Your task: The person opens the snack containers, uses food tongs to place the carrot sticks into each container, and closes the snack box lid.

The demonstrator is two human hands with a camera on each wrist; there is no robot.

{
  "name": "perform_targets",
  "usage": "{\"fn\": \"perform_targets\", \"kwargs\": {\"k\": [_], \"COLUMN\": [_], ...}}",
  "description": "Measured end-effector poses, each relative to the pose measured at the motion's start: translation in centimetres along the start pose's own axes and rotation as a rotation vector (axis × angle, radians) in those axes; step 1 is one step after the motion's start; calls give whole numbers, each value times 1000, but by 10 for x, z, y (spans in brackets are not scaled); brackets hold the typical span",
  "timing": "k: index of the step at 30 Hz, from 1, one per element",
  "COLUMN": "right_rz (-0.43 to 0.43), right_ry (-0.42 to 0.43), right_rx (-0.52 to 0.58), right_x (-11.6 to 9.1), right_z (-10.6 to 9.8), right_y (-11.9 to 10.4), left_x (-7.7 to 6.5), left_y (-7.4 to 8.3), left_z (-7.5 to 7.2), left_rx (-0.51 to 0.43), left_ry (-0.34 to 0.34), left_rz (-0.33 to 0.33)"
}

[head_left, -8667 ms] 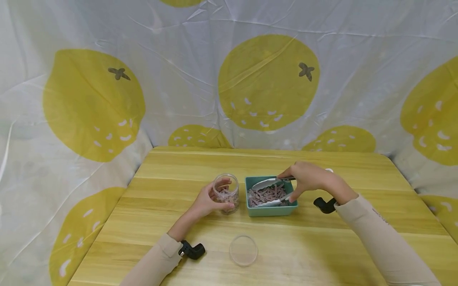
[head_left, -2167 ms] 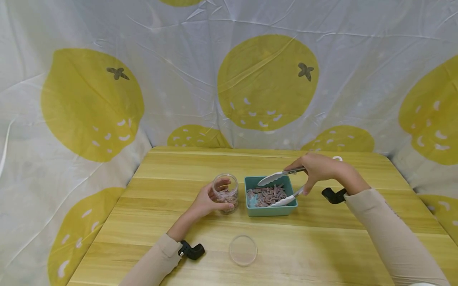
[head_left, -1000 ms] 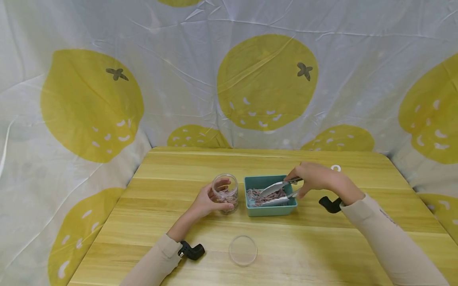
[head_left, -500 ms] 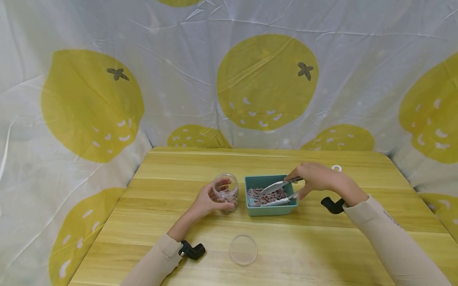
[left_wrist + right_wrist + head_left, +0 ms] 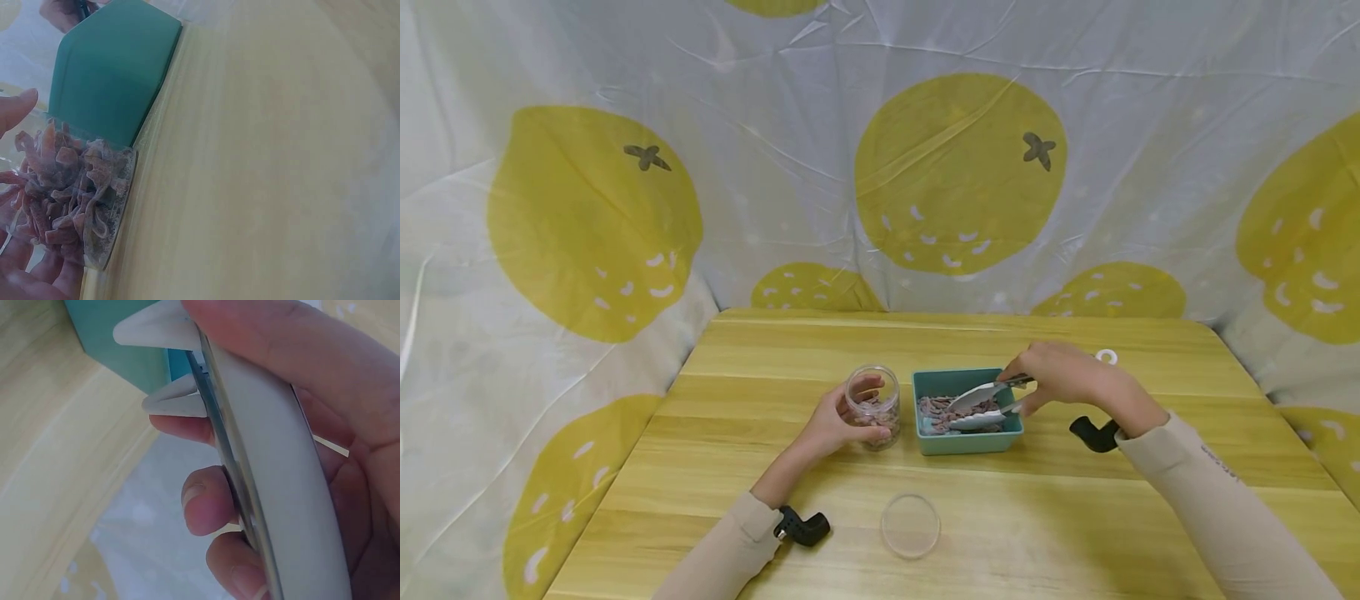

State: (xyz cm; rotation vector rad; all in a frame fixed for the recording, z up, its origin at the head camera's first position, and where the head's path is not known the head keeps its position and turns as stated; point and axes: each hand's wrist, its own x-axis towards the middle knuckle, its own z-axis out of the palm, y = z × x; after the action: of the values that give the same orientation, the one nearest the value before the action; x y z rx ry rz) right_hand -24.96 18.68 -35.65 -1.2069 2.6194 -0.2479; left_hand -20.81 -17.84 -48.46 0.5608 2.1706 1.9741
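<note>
My left hand (image 5: 842, 421) grips a clear, lidless round jar (image 5: 874, 410) standing on the table, fingers behind it and thumb in front. Brownish-pink strips (image 5: 59, 194) fill its lower part in the left wrist view. Just to its right stands a teal rectangular box (image 5: 967, 445) with more such strips (image 5: 934, 405) on its bottom. Over the box's right side my right hand (image 5: 1060, 375) holds metal tongs with white tips (image 5: 976, 419), thumb on one arm and fingers on the other. The tips are down among the strips, slightly apart. White handle covers (image 5: 269, 469) show close up in the right wrist view.
A clear round lid (image 5: 910, 527) lies flat on the wooden table (image 5: 775, 367), in front of the jar and box. Fabric printed with yellow fruit (image 5: 962, 175) hangs behind and at both sides. Each wrist carries a black camera mount (image 5: 805, 528).
The box's strips covered its bottom 8.7 s ago; a bare patch shows now. Since 2.2 s ago the tongs came down into the strips and their tips drew closer. The left hand and jar stayed put.
</note>
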Motion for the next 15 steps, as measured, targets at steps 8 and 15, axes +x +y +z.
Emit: {"fn": "perform_targets", "kwargs": {"k": [8, 15], "right_rz": [-54, -77], "right_ry": [31, 23], "right_rx": [8, 52], "right_x": [-1, -2], "right_z": [1, 3], "right_y": [-1, 3], "left_x": [0, 1], "left_y": [-1, 0], "left_z": [-1, 0], "left_rx": [-16, -10], "left_ry": [8, 7], "left_rz": [-2, -11]}}
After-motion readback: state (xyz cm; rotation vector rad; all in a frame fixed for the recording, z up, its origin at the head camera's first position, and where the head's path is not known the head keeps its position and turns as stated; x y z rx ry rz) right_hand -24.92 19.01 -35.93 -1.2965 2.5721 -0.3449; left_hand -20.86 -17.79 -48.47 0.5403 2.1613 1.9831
